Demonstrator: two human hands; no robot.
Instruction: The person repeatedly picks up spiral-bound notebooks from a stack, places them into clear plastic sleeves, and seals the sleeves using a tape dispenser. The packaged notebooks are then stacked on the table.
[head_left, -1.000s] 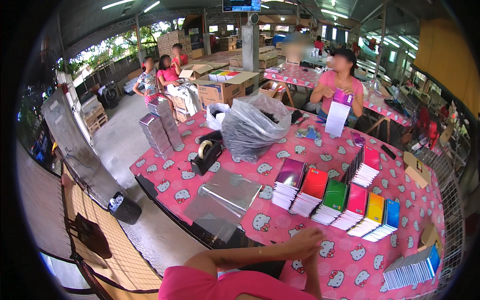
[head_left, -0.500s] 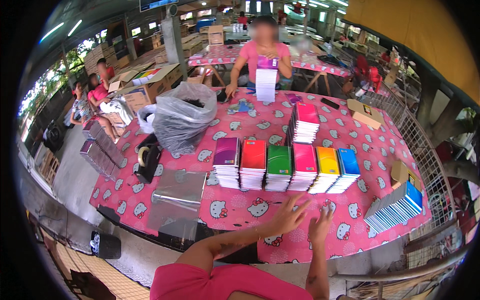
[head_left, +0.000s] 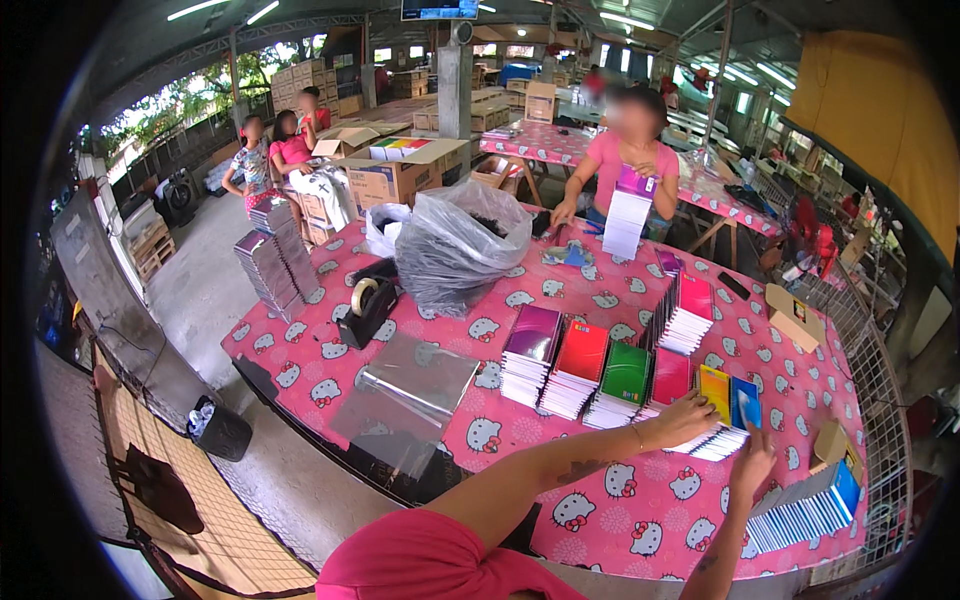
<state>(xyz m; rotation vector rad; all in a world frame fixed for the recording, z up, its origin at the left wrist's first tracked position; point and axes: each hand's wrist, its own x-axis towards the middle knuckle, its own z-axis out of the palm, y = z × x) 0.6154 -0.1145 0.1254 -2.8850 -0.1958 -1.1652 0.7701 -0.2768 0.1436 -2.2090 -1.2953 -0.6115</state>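
Both my arms reach right across the table to the front row of spiral notebook stacks. My left hand (head_left: pixel 688 421) has its fingers outstretched against the yellow notebook (head_left: pixel 714 388) on top of its stack. Beside it, my right hand (head_left: pixel 757 462) has its fingers closed on the near edge of the blue notebook (head_left: pixel 743 398). To the left in the same row stand stacks topped by a pink notebook (head_left: pixel 672 376), a green notebook (head_left: pixel 627 372), a red notebook (head_left: pixel 582 350) and a purple notebook (head_left: pixel 535 334). My hands partly cover the yellow and blue stacks.
Another pink stack (head_left: pixel 694 300) stands behind. A leaning blue pile (head_left: pixel 805 518) lies right. Clear plastic sheets (head_left: pixel 410 395), a tape dispenser (head_left: pixel 368 312) and a large plastic bag (head_left: pixel 450 255) are left. Across the table a person (head_left: pixel 612 160) holds a tall notebook stack (head_left: pixel 627 220).
My hands have moved right and forward, from above the bare tablecloth to the yellow and blue stacks. The head view has turned, shifting the table's contents rightward in the picture.
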